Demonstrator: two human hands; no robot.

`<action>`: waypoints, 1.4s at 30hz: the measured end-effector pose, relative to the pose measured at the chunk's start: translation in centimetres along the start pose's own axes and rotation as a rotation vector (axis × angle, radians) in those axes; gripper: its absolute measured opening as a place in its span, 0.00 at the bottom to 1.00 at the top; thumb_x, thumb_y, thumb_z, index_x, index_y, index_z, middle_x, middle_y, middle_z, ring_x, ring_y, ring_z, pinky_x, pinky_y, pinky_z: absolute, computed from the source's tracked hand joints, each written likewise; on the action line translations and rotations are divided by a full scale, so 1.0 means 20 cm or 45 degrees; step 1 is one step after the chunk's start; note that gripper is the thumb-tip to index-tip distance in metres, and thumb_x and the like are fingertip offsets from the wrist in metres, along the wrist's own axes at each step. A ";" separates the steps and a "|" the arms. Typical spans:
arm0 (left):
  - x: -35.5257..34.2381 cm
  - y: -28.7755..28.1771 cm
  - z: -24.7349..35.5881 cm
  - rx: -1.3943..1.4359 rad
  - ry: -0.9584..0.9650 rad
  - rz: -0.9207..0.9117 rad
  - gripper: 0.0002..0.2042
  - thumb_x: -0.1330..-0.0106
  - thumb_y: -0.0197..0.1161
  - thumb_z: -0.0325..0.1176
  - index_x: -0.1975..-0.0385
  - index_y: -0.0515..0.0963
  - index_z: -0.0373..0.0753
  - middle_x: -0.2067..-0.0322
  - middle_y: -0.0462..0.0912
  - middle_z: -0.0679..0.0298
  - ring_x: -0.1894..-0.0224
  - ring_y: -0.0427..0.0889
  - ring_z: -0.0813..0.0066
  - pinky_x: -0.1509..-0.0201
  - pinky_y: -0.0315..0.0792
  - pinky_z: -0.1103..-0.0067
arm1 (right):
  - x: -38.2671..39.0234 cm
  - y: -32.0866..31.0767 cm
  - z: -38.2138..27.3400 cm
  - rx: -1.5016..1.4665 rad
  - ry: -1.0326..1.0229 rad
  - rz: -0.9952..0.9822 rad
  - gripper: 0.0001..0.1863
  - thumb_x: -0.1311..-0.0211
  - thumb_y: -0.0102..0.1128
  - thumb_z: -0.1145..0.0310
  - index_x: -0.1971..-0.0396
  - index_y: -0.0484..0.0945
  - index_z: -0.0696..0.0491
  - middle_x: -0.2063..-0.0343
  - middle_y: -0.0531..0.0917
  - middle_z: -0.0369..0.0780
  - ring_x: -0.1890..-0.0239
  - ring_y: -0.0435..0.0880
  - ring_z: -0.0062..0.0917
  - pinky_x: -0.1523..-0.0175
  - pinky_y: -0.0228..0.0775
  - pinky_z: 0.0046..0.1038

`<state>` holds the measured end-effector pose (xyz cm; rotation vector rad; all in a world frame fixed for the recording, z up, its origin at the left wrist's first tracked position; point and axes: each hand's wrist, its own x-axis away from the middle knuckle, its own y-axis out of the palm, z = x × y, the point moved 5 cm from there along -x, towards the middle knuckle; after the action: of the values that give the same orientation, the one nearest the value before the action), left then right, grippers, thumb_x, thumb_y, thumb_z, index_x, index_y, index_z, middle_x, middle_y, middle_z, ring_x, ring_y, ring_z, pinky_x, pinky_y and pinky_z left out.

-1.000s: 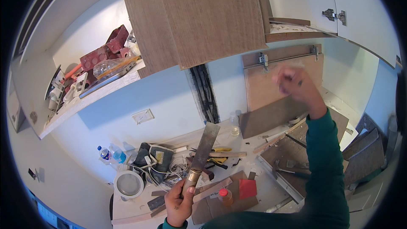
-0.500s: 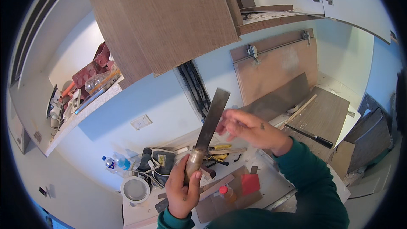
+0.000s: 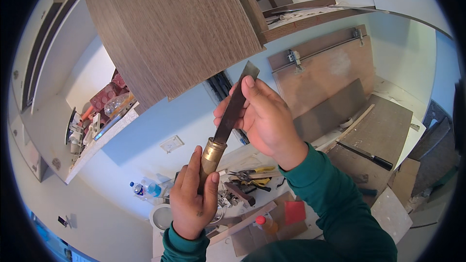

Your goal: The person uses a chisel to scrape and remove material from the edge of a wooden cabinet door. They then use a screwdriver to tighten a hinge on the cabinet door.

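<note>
A wood chisel with a flat dark blade and a brass ferrule is held up slanting in front of me. Its handle lies in my left hand, the fingers wrapped round it below the ferrule. Around the upper blade my right hand is closed, the thumb resting on the flat face near the tip and the other fingers behind. Beneath the hands, pliers with yellow handles lie among small tools on the worktop.
A brown cabinet door hangs above. Cabinet panels with hinges lean on the blue wall. A black-handled blade tool lies on a board at right. A red-capped bottle, a red sheet and water bottles stand or lie below.
My right hand has come up and taken hold of the blade near its tip. The chisel has been raised a little with my left hand still on its handle.
</note>
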<state>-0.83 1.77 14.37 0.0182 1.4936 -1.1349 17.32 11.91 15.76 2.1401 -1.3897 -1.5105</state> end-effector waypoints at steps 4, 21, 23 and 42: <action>-0.04 -0.02 0.03 -0.045 0.017 0.038 0.25 0.31 0.65 0.29 0.36 0.72 0.26 0.72 0.78 0.52 0.75 0.78 0.62 0.70 0.73 0.71 | -0.04 0.01 -0.01 0.000 -0.047 -0.033 0.19 0.21 0.50 0.50 0.57 0.74 0.53 0.68 0.86 0.50 0.65 0.88 0.38 0.55 0.82 0.40; -0.10 -0.10 0.04 -0.072 -0.005 0.010 0.24 0.29 0.62 0.31 0.36 0.72 0.25 0.67 0.82 0.50 0.70 0.81 0.63 0.63 0.75 0.72 | -0.08 0.06 0.00 -0.075 -0.073 -0.014 0.21 0.23 0.51 0.46 0.58 0.74 0.52 0.67 0.87 0.49 0.64 0.89 0.38 0.55 0.84 0.40; -0.12 -0.10 0.02 -0.049 -0.055 -0.002 0.24 0.27 0.61 0.36 0.37 0.72 0.24 0.65 0.83 0.52 0.65 0.83 0.68 0.56 0.76 0.74 | -0.08 0.05 0.01 -0.073 -0.081 0.005 0.22 0.23 0.52 0.45 0.58 0.74 0.52 0.67 0.86 0.50 0.64 0.89 0.39 0.55 0.84 0.40; -0.16 -0.14 0.01 -0.094 0.004 -0.020 0.24 0.27 0.61 0.35 0.37 0.73 0.26 0.64 0.83 0.51 0.66 0.81 0.69 0.57 0.75 0.74 | -0.09 0.08 0.02 -0.100 -0.148 0.038 0.23 0.24 0.52 0.45 0.57 0.72 0.54 0.68 0.86 0.51 0.64 0.89 0.39 0.56 0.83 0.40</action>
<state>-1.44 2.00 18.67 -0.0427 1.5400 -1.0915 16.02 12.54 17.74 2.0062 -1.3664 -1.6733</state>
